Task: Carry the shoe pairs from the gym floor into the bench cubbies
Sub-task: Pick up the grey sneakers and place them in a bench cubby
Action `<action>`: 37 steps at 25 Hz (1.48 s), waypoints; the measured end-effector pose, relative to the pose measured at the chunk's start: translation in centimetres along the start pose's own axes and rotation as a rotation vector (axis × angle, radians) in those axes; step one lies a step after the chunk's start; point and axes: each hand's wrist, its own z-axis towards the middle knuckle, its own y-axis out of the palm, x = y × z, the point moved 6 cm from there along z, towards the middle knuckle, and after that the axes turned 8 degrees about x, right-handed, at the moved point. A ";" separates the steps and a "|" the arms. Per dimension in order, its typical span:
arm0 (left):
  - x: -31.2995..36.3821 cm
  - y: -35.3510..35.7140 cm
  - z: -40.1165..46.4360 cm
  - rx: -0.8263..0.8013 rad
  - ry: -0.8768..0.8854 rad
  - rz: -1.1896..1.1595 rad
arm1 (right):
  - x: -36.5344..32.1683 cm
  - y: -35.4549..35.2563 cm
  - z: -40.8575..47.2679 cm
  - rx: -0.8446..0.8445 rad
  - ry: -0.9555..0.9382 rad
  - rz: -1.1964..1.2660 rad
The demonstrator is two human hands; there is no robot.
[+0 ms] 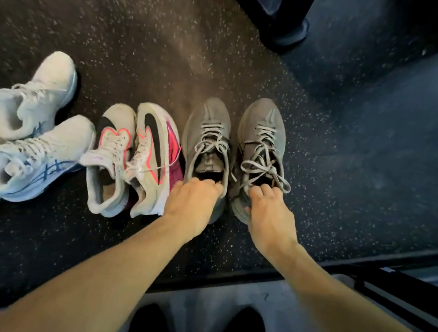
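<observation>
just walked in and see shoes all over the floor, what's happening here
A person is bent over a row of sneakers on the speckled gym floor. The left hand grips the heel opening of the left grey shoe, and the right hand grips the heel of the right grey shoe. Whether that pair has left the floor yet is unclear. Beside it wait a white, black and pink pair and white shoes with blue stripes, untouched. No cubbies are in view.

Both arms stretched forward and down; left hand (193,201) and right hand (270,210) side by side, fingers curled in grip.
</observation>
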 end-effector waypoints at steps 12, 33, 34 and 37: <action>1.3 -40.2 -5.1 0.404 0.038 0.065 | -10.2 -37.9 -0.3 0.473 -0.154 -0.013; 16.4 -90.6 -45.8 1.105 0.200 0.205 | -25.2 -91.7 -38.0 1.038 -0.269 -0.076; 17.4 -90.6 -47.4 1.110 0.209 0.209 | -25.1 -91.9 -39.7 1.055 -0.273 -0.081; 21.3 -90.3 -53.6 1.134 0.217 0.210 | -24.2 -92.3 -46.5 1.091 -0.283 -0.093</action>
